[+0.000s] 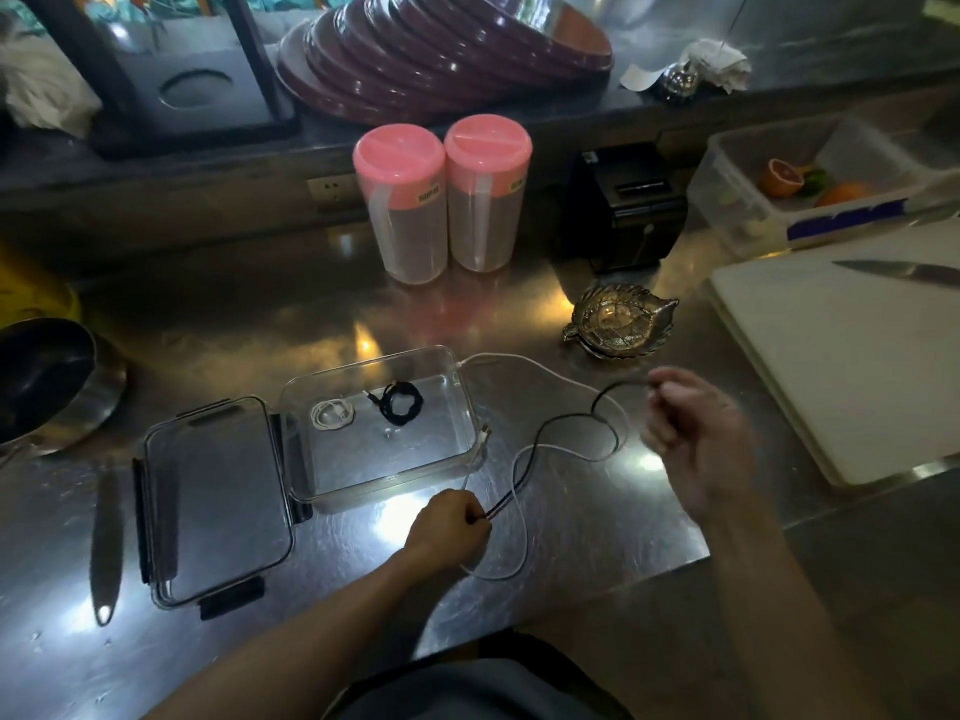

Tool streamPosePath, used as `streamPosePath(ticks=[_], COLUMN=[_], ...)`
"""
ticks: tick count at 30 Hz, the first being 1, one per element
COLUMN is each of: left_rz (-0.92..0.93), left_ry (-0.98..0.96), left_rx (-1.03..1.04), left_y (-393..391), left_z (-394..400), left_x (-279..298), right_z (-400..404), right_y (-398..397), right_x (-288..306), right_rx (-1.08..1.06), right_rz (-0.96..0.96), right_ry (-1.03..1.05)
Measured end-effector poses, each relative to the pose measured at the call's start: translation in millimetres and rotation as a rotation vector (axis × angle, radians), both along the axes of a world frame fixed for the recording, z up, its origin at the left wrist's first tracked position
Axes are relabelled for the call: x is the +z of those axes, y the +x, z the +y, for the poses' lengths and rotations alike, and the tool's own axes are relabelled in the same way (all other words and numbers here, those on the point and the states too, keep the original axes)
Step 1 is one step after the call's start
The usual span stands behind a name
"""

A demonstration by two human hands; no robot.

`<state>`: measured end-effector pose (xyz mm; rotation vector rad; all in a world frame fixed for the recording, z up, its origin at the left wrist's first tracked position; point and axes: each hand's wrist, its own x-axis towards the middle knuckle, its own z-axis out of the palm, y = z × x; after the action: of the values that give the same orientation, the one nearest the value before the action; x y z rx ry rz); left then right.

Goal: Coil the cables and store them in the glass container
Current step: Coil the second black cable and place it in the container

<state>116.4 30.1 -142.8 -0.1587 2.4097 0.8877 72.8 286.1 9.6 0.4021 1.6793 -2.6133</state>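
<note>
An open glass container (470,407) stands on the steel counter with a coiled white cable (332,413) and a coiled black cable (401,402) inside. To its right a loose black cable (558,423) snakes across the counter, crossing a loose white cable (545,368). My left hand (449,527) is closed on one end of the black cable just in front of the container. My right hand (696,423) pinches the other end, raised a little to the right.
The container's clear lid (215,506) lies to its left. Two pink-lidded jugs (441,200) stand behind, with a metal leaf dish (621,322) and a black printer (631,210). At right are a white cutting board (841,366) with a knife (904,272) and a fruit tub (810,184).
</note>
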Motion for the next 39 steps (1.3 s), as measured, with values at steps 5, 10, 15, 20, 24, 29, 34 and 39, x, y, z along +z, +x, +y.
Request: streamPosePath(ticks=[5, 10, 15, 20, 24, 29, 34, 39], left_rz=[0.029, 0.149, 0.120, 0.067, 0.149, 0.237, 0.294, 0.317], left_ry=[-0.008, 0.069, 0.162, 0.426, 0.810, 1.014, 1.029, 1.039], left_rx=[-0.043, -0.008, 0.052, 0.074, 0.296, 0.390, 0.476, 0.523], left_y=[-3.8, -8.1, -14.2, -24.1, -42.5, -56.4, -53.3, -47.7], left_z=[-3.2, -0.8, -0.2, -12.8, -22.9, -41.8, -72.1, -108.1], left_x=[7.6, 19.5, 31.0, 61.6, 124.6, 200.4, 225.4, 221.6], right_z=[-0.4, -5.9, -36.5, -70.1, -104.5, -154.7, -197.7, -223.3], right_y=[-27.1, -42.0, -44.4, -42.5, -39.0, -35.9, -35.2, -39.6], right_x=[76.7, 123.1, 140.1, 137.2, 125.4, 117.1, 116.6, 106.8], right_rx=[0.105, 0.168, 0.125, 0.199, 0.276, 0.490, 0.785, 0.930], right_rz=[0.250, 0.369, 0.368, 0.355, 0.283, 0.281, 0.163, 0.052], right_ry=[-0.235, -0.102, 0.075, 0.244, 0.421, 0.616, 0.568, 0.397])
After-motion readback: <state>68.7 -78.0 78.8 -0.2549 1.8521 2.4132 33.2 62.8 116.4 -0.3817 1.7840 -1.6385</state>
